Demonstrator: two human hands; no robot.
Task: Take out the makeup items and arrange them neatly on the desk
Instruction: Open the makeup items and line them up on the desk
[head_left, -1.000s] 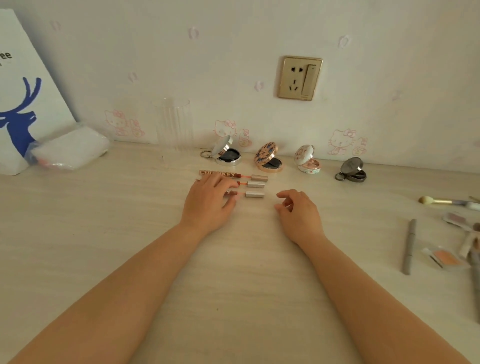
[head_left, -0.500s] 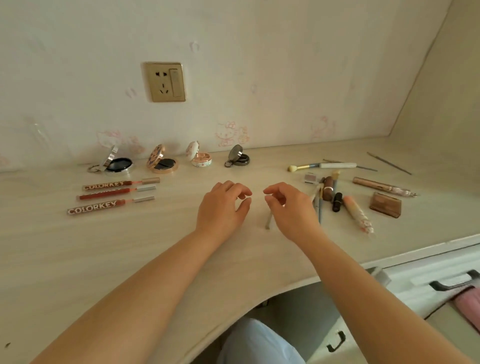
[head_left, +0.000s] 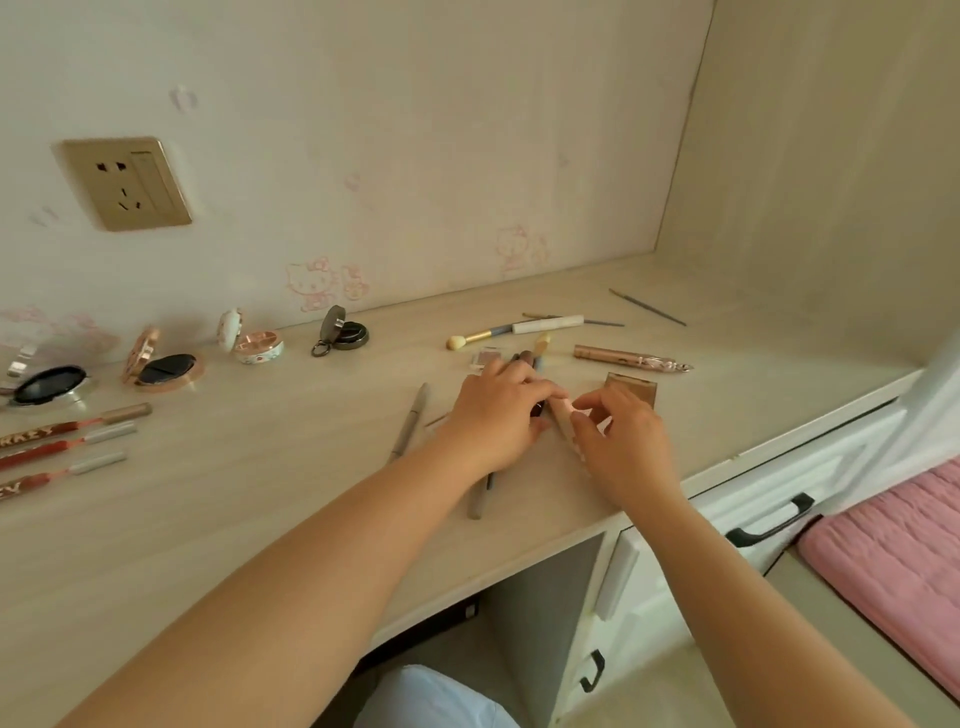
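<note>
My left hand (head_left: 496, 415) lies on a loose pile of makeup at the desk's right, its fingers curled round a small dark tube (head_left: 537, 409). My right hand (head_left: 621, 444) pinches a peach tube (head_left: 563, 415) lying beside it. A grey pencil (head_left: 413, 418) lies left of the pile and another pencil (head_left: 480, 496) sticks out under my left wrist. A brown palette (head_left: 631, 387), a rose-gold tube (head_left: 631, 359) and a brush (head_left: 514, 332) lie behind. Three red lip glosses (head_left: 67, 447) lie in a row at the left, behind them several open compacts (head_left: 166, 364).
The desk (head_left: 234, 519) meets a side panel (head_left: 810, 182) on the right, and its front edge curves in near my arms. A thin stick (head_left: 647, 306) lies at the back right. White drawers with black handles (head_left: 769, 519) and pink bedding (head_left: 893, 561) sit lower right. A wall socket (head_left: 127, 182) is upper left.
My view swung right. Both hands moved from the lip glosses to the loose pile on the right, and their fingers closed on the dark tube and the peach tube.
</note>
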